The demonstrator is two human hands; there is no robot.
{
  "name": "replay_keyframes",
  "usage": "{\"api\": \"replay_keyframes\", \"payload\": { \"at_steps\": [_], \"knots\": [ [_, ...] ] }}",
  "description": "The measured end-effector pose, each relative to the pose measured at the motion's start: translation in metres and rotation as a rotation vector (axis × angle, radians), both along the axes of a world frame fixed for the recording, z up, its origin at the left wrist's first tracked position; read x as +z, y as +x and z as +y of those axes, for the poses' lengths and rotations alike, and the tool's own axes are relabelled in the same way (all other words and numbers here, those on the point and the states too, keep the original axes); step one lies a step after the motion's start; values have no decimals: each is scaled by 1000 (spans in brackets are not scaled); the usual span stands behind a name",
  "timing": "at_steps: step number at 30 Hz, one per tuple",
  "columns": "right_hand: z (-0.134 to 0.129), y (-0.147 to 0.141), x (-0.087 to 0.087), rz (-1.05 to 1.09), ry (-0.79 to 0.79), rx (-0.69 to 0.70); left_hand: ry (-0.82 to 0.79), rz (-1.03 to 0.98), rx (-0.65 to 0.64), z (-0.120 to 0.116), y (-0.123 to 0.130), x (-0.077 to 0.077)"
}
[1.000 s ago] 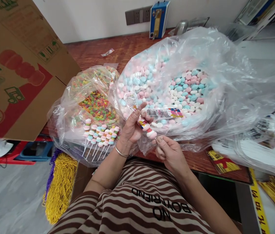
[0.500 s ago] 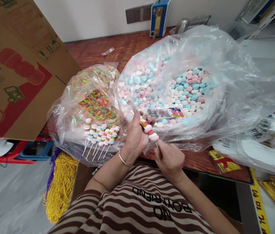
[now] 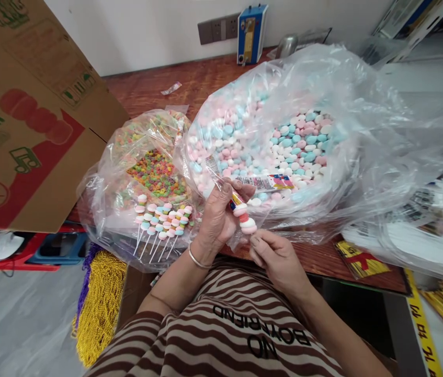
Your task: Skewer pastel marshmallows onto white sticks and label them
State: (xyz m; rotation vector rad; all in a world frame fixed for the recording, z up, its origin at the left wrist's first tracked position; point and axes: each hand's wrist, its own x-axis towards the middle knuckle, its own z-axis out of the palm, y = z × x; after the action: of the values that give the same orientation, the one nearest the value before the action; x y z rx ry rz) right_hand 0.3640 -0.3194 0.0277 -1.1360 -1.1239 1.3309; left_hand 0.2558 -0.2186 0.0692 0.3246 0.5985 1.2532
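The candy stick [image 3: 247, 223] slants between the 2 hands — the left hand [image 3: 218, 213] at its 9 o'clock, curled around the upper part; the right hand [image 3: 278, 255] at its 5 o'clock, pinched narrow on the lower end. Beyond, a bag of pastel sweets [image 3: 258, 112] sits at 1 o'clock — more sticks [image 3: 162, 220] at 9.

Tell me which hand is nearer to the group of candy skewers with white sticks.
Left. The left hand is right of the candy skewers, holding a stacked candy; the right hand is farther right, at that candy's lower end.
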Motion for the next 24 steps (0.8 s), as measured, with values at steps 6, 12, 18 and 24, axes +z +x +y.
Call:
{"api": "replay_keyframes", "payload": {
  "at_steps": [6,12,18,24],
  "knots": [
    [4,8,-4,-983,565,-365,-10,125,9,-5,4,2],
    [6,4,4,-159,92,-233,-3,14,-148,-18,6,1],
    [10,-3,-4,399,-180,-168,34,60,-243,-30,14,-16],
    [9,3,-15,112,-91,-165,136,23,-151,-6,3,-8]
  ]
}}
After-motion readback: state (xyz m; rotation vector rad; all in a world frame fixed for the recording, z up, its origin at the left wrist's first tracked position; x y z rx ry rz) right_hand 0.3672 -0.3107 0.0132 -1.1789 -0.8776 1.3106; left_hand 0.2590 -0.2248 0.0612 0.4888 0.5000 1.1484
